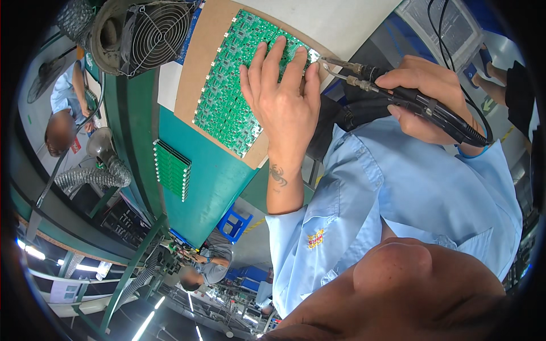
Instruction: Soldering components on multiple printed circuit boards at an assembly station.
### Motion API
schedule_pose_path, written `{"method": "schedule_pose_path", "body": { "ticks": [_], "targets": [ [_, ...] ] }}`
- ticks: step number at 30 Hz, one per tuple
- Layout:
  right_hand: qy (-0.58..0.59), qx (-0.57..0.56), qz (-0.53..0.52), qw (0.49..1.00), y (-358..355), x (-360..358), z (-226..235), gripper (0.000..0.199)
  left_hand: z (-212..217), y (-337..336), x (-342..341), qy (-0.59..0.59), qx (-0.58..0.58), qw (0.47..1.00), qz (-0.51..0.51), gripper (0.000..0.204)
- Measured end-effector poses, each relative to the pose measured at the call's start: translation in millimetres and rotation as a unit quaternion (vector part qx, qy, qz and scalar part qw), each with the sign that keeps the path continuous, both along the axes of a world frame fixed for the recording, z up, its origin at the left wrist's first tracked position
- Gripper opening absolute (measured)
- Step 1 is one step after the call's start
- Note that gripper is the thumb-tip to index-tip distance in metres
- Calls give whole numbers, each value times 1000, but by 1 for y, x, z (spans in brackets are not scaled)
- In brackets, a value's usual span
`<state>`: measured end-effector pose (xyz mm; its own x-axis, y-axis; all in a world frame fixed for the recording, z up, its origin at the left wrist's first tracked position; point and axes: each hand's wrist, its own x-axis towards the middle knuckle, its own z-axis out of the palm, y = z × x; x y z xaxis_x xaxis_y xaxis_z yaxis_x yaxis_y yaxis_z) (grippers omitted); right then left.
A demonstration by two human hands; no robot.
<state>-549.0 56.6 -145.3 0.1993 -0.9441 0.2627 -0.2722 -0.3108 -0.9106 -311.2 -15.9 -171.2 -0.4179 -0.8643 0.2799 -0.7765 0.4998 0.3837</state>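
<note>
A panel of green circuit boards (224, 94), dense with small parts, lies on a brown sheet of board (207, 28). My left hand (283, 105) rests on the panel with its fingers spread, and nothing is in its grip. At the right, my right hand (426, 94) grips a pair of soldering irons (426, 111) with black handles and metal barrels. Their two tips point left and meet close to the panel's right corner, just beyond my left fingertips. Whether the tips touch the board, I cannot tell.
A fan with a wire guard (162, 37) stands at the far left of the panel. Several green boards are stacked (172, 170) on the green mat (213, 182). Cables (441, 34) run from the irons. Flexible ducting (94, 176), a blue stool (234, 223) and other people are farther off.
</note>
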Motion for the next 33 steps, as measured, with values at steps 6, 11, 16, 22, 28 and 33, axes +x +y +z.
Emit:
{"method": "schedule_pose_path", "body": {
  "ticks": [6, 11, 16, 22, 28, 33],
  "targets": [
    [6, -58, -20, 998, -21, -4, -2, 44, -1, 0, 1, 0, -22, 1000, 2, 22],
    [16, -87, -74, 993, -53, 0, -16, 42, -2, 2, -4, -1, -57, 998, 15, 23],
    [15, -92, -162, 982, -81, 7, -25, 39, -4, 4, -4, -12, -77, 997, 26, 24],
    [-35, 65, -163, 984, -43, 10, 2, 37, -3, 9, 3, -23, -75, 997, 23, 25],
    [-14, -67, -56, 996, -11, 11, 0, 47, 9, 10, 13, 37, -49, 998, 6, 27],
    [26, -40, 4, 999, 3, 19, 2, 47, 9, 9, 21, 18, -30, 999, -1, 21]
  ]
}}
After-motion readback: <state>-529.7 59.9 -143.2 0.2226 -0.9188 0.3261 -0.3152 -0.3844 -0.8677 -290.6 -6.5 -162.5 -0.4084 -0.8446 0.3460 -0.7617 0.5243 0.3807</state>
